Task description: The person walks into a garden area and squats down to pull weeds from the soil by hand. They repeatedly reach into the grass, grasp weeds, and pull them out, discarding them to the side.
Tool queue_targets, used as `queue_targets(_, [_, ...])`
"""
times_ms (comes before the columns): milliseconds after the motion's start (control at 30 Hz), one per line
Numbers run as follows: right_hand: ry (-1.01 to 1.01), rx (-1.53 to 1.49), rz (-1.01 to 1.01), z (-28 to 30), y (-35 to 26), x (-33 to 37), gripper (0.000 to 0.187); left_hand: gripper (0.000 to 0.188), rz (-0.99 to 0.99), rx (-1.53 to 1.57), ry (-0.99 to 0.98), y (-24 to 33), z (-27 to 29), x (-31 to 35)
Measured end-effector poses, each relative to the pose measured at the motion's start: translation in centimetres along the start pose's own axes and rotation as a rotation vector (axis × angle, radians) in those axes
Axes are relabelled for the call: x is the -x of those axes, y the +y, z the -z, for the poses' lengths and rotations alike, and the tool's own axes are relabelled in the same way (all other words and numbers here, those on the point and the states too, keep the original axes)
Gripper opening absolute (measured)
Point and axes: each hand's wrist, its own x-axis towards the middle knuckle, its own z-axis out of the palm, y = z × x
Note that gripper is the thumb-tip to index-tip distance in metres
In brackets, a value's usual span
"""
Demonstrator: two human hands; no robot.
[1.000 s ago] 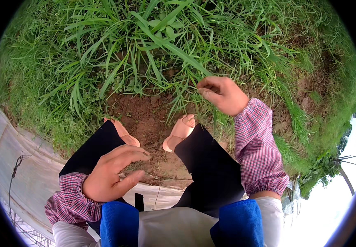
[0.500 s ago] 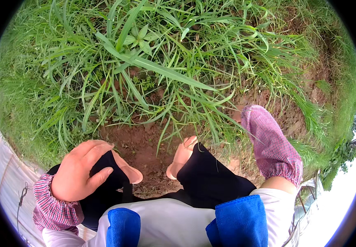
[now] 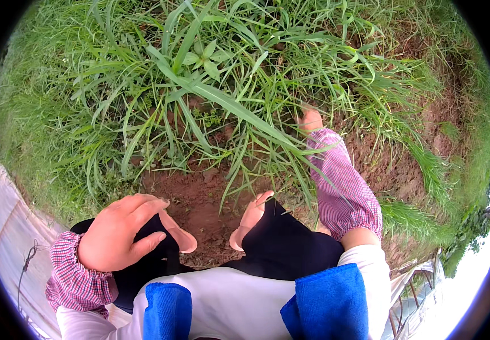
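My left hand (image 3: 123,232) rests over my left knee, its fingers stretched out and the thumb apart, with nothing in it. Stretched forward, my right hand (image 3: 311,119) is low among the grass (image 3: 290,96) at the edge of the bare soil. Blades cover its fingers, so their grip is hidden. A checked red-and-white sleeve cover (image 3: 344,187) runs along my right forearm; a matching sleeve cover (image 3: 81,272) is bunched at my left wrist. One long broad grass blade (image 3: 228,99) slants across the clump left of my right hand.
Reddish-brown soil (image 3: 194,195) lies around my bare feet (image 3: 250,218). A small broad-leaved weed (image 3: 205,56) stands in the grass ahead. Pale sheeting (image 3: 13,209) runs along the left side, and more sheeting over a frame (image 3: 418,294) is at the lower right. A blue towel (image 3: 330,300) hangs over my chest.
My right hand has moved forward and left, into the grass, and its forearm has swung inward. My left hand remains over the knee. The view has shifted slightly.
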Motion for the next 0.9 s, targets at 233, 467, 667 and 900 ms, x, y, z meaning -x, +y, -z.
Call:
queue_targets(233, [0.197, -0.537, -0.502, -0.2, 7.6, -0.4, 0.03, 0.041, 0.046, -0.015, 0.017, -0.2, 0.2, 0.2])
queue_targets(467, [0.014, -0.216, -0.067, -1.1, -4.3, -0.6, 0.05, 0.04, 0.033, 0.001, 0.039, 0.0, 0.2, 0.4])
queue_targets(667, [-0.134, -0.493, -0.262, 0.7, -8.1, -1.7, 0.036, 0.04, 0.07, -0.015, 0.041, -0.5, 0.3, 0.7])
queue_targets(900, [0.014, -0.137, 0.216, -2.6, -5.1, -1.2, 0.031, 0.04, 0.056, -0.028, 0.035, -0.5, 0.3, 0.7])
